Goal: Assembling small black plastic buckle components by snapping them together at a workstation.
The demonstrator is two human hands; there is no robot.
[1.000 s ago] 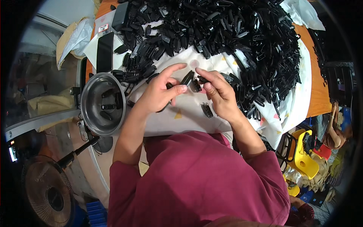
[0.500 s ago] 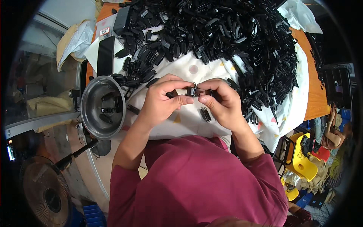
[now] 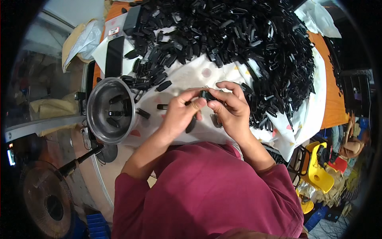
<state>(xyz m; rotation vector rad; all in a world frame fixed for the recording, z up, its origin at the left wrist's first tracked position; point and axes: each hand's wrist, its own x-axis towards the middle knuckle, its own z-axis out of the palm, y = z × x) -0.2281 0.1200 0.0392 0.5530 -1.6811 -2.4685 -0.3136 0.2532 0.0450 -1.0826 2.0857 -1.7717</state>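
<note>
My left hand [image 3: 178,113] and my right hand [image 3: 232,108] meet over the cloth, fingertips pinching a small black plastic piece [image 3: 206,95] between them. Fingers cover much of it, so its exact kind cannot be made out. Below the left hand's fingers a dark elongated piece [image 3: 191,126] shows, and another short black piece [image 3: 162,106] lies just left of that hand. One more small piece [image 3: 217,120] is partly hidden by my right hand. A large heap of similar black pieces [image 3: 238,44], some with shiny metal parts, spreads beyond both hands.
A steel bowl [image 3: 90,119] with several black pieces stands at the left. Behind it are a dark phone-like slab [image 3: 114,57] and a black box [image 3: 132,20]. White patterned cloth [image 3: 187,75] covers the wooden table [image 3: 334,107]. A fan [image 3: 47,199] stands lower left; yellow chairs [image 3: 320,177] are at right.
My hands have drawn closer round the held piece, which has turned and is more covered. Right-hand fingers have lifted and spread. Loose pieces beside the left hand have come into sight.
</note>
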